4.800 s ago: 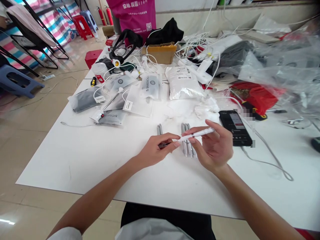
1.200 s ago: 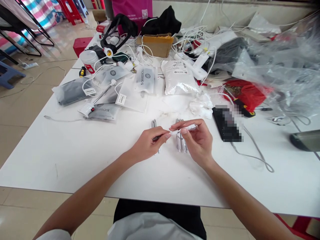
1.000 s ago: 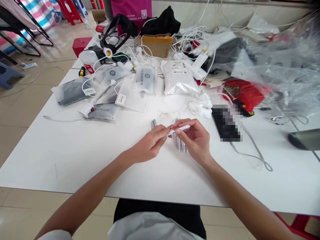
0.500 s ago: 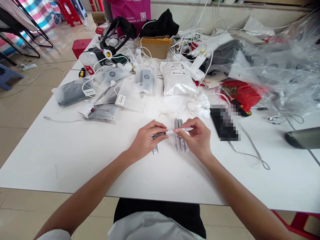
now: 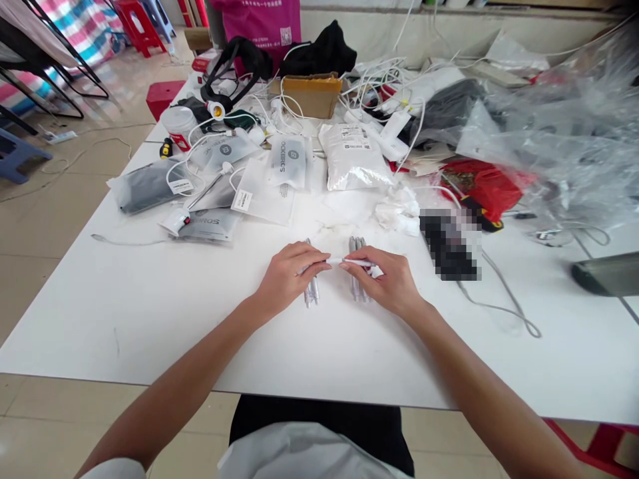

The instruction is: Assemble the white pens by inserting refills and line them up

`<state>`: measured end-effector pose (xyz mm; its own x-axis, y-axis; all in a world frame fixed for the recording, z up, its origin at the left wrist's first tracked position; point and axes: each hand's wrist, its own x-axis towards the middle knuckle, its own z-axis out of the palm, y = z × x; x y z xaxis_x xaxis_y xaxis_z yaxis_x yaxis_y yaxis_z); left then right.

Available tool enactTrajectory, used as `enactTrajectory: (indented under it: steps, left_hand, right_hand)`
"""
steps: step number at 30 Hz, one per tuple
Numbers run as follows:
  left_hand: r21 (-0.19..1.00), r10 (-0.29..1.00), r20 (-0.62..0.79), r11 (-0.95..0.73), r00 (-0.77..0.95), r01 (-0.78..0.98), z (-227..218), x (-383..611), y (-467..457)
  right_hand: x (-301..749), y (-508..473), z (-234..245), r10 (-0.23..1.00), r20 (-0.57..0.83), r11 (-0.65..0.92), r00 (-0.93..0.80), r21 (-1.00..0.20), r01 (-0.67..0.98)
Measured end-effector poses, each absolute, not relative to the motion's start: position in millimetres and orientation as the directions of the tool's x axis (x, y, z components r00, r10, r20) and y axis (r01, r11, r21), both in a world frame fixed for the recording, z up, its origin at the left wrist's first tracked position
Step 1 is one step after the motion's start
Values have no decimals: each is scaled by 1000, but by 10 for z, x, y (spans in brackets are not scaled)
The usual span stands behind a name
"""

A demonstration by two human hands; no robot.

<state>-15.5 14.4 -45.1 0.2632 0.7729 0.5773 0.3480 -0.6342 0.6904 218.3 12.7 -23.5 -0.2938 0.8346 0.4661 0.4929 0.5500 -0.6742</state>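
My left hand [image 5: 291,274] and my right hand [image 5: 382,278] meet over the middle of the white table [image 5: 150,326]. Between them runs a slim white pen-like stick [image 5: 352,262], held in the fingertips of both hands. Its left end disappears under my left fingers. A small bundle of silver pen-shaped metal sticks [image 5: 311,295] lies under my left hand. A second, wider bundle [image 5: 357,289] lies partly beneath my right fingers.
Behind my hands lie sealed white packets [image 5: 354,158], a grey pouch [image 5: 147,186], a crumpled white tissue [image 5: 397,211] and tangled white cables. On the right are a phone with a pixelated screen [image 5: 449,245], a red bag [image 5: 486,183] and clear plastic sheeting [image 5: 559,113].
My hands have drawn closer and lower over the silver bundles. The white stick now lies more level and further down, with my left hand now over its left end.
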Motion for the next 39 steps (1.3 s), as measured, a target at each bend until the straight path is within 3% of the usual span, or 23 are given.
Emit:
enactTrajectory:
  steps: [5, 12, 17, 23, 25, 28, 32, 39]
  left_hand:
    - [628, 724, 631, -688, 279, 365, -433, -142, 146]
    - [619, 714, 639, -699, 287, 360, -422, -157, 159]
    - [578, 690, 654, -720, 310, 384, -438, -145, 161]
    - [726, 799, 581, -596, 157, 344, -338, -145, 135]
    - [811, 863, 492, -503, 115, 299, -294, -148, 115]
    - [921, 935, 343, -353, 84, 167, -258, -141, 93]
    - [967, 960, 256, -254, 115, -39, -269, -109, 93]
    - [978, 967, 210, -206, 144, -43, -278, -71, 62]
  right_hand:
    - [2201, 129, -253, 847, 395, 532, -357, -652, 540]
    - [2205, 128, -252, 802, 445, 596, -398, -633, 493]
    - [2254, 159, -281, 819, 393, 572, -418, -622, 535]
    - [2399, 255, -203, 803, 509, 589, -310, -600, 541]
    - [2488, 279, -164, 810, 531, 559, -248, -572, 601]
    - [2682, 224, -173, 802, 560, 488, -206, -416, 767]
    - [2995, -77, -351, 794, 585, 357, -166, -227, 906]
    - [3272, -608, -563, 857, 511, 61, 72, -240, 969]
